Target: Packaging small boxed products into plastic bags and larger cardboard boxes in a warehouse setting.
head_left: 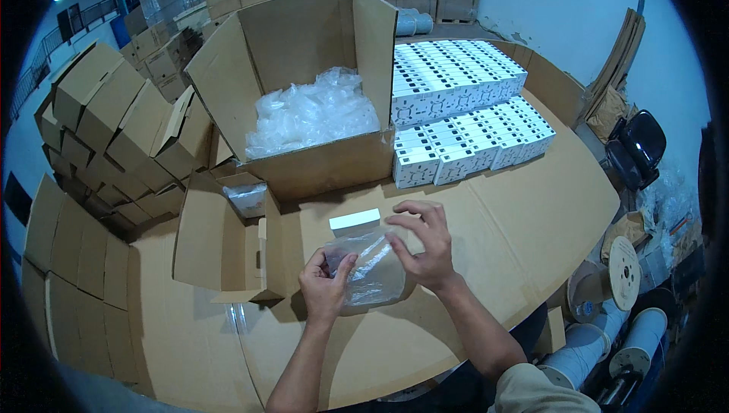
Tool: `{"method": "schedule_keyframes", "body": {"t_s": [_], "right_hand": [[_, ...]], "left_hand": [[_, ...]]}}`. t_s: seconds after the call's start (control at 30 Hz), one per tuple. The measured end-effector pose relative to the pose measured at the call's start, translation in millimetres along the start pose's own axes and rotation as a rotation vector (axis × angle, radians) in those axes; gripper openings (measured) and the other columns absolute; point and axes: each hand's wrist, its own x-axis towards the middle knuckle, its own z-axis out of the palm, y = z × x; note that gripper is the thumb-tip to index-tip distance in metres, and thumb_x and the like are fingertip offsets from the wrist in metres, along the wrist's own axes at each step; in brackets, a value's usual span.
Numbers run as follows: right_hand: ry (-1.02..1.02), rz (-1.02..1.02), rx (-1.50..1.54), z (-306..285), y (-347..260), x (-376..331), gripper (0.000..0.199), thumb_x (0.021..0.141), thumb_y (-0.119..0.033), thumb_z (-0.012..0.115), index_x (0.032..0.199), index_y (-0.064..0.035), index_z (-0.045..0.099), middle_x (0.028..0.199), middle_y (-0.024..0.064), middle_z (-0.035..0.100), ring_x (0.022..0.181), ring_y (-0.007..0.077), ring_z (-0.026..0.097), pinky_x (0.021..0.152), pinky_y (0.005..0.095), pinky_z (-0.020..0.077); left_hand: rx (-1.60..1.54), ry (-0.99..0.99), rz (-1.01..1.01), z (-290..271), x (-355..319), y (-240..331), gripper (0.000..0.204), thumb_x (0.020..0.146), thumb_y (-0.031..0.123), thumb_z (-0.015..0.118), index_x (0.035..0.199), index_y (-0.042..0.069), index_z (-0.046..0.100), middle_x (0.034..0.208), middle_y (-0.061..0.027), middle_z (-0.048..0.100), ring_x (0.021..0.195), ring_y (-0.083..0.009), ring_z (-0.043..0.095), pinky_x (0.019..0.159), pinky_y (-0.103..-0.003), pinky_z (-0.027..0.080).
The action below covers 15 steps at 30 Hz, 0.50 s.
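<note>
Over the cardboard-covered table I hold a clear plastic bag point(372, 272), flat and thin. My left hand point(325, 285) is closed on its left edge, thumb on top. At the bag's upper right is my right hand point(430, 250), its thumb and curled fingers on the film, the other fingers raised; the exact grip is partly hidden. Just behind the bag lies a small white box point(355, 222). To the left of my hands stands an open brown carton point(254, 261), its flap spread left, with a plastic-wrapped item point(247, 199) inside.
A large open carton point(319, 166) full of crumpled clear bags point(315, 113) stands behind. Rows of white printed boxes point(471, 140) are stacked at its right. Folded brown cartons point(114, 124) pile up at the left. Spools point(624, 272) and a black chair point(638, 147) are beyond the table's right edge.
</note>
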Motion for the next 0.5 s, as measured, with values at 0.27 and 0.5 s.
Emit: {"method": "schedule_keyframes", "body": {"t_s": [0.27, 0.5], "right_hand": [[-0.224, -0.163, -0.174, 8, -9, -1, 0.024, 0.072, -0.011, 0.084, 0.093, -0.0126, 0.073, 0.112, 0.005, 0.064, 0.107, 0.0255, 0.057, 0.09, 0.0414, 0.0442], [-0.311, -0.142, -0.106, 7, -9, 2, 0.023, 0.074, -0.01, 0.082, 0.094, -0.0115, 0.071, 0.099, 0.0036, 0.065, 0.099, 0.0231, 0.061, 0.088, 0.0407, 0.0443]], "left_hand": [[0.071, -0.008, 0.016, 0, -2, -1, 0.025, 0.087, 0.013, 0.081, 0.104, -0.001, 0.068, 0.091, -0.0063, 0.073, 0.083, -0.0105, 0.068, 0.073, -0.026, 0.055], [0.19, -0.134, -0.024, -1, 1, 1, 0.038, 0.078, 0.014, 0.087, 0.108, 0.0, 0.068, 0.1, -0.0091, 0.074, 0.091, -0.0148, 0.07, 0.081, -0.032, 0.057]]}}
